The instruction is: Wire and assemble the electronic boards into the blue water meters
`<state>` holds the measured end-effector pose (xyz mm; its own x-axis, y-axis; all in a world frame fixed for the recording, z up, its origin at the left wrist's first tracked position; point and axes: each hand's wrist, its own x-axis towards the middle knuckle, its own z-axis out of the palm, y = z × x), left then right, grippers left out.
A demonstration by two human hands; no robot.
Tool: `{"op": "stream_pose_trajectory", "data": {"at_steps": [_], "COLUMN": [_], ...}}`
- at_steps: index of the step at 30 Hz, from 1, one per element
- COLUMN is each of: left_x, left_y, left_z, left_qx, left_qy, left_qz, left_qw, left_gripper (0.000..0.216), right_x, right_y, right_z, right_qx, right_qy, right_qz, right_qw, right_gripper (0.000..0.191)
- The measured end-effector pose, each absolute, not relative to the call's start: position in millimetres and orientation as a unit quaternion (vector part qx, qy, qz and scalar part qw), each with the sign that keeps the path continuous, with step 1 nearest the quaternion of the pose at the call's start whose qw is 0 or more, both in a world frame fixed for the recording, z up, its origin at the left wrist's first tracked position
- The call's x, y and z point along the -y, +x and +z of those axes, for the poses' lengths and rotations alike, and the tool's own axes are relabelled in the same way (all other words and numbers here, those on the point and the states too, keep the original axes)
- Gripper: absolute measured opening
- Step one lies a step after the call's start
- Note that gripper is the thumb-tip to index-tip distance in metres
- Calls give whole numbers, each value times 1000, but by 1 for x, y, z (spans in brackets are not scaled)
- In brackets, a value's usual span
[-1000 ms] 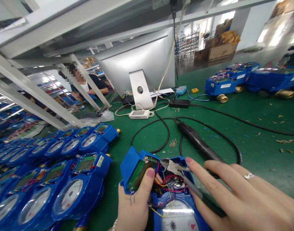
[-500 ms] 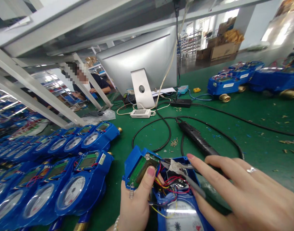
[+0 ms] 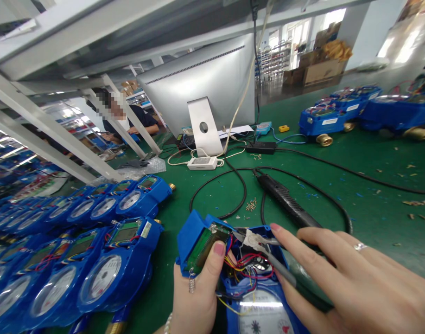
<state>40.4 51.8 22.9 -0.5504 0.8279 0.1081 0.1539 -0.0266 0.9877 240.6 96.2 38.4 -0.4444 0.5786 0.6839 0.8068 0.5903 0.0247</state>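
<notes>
Pliers (image 3: pixel 264 254): gripped in right hand (image 3: pixel 340 283); long axis runs lower right to upper left; nose points up-left into the open meter (image 3: pixel 257 306), tips just beside the top edge of the board (image 3: pixel 203 243); green handles hidden partly under the palm.

Right hand: closed around the plier handles, forefinger stretched out along them towards the nose; ring on one finger.

Left hand (image 3: pixel 194 297): clasps the blue lid (image 3: pixel 187 234), thumb pressed on the board set in it; lid tilted up at the meter's left side.

Meter: at bottom centre on the green mat (image 3: pixel 372 204), housing open, red and yellow wires showing, dial cut off by the lower edge.

Screwdriver (image 3: pixel 285 199): lies on the mat behind the right hand, cable looped round it.

Screws (image 3: pixel 250 205): small heap just left of the screwdriver.

Rows of meters (image 3: pixel 104 273): left of the hands, dials up.

Monitor (image 3: pixel 205 83): back turned, at the far side of the mat.

Another person (image 3: pixel 129 118): seated beyond the frame, at left.
</notes>
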Motion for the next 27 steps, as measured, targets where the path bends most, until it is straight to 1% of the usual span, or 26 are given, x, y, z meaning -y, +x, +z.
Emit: {"op": "stream_pose_trajectory", "data": {"at_steps": [6,11,14,20,23,27], "left_x": [-53,-53,-53,-55,-56,-55], "left_y": [42,42,43,44,43,42], "left_z": [24,23,24,27,26,27], "left_qx": [-643,-625,-606,-599,-595,-596], "left_qy": [380,367,375,385,372,370], "left_qz": [608,622,624,624,633,625], "left_qw": [269,297,320,321,327,343], "left_gripper": [30,30,27,20,22,24], "right_x": [-94,-93,-92,-93,-96,-99], "right_y": [239,238,242,251,250,248], "right_z": [37,35,33,35,38,39], "right_qx": [826,826,830,842,841,840], "right_qy": [-418,-424,-420,-400,-399,-406], "right_qz": [-173,-171,-164,-148,-138,-152], "right_qw": [336,329,327,332,339,326], "right_gripper": [35,35,36,36,36,39]}}
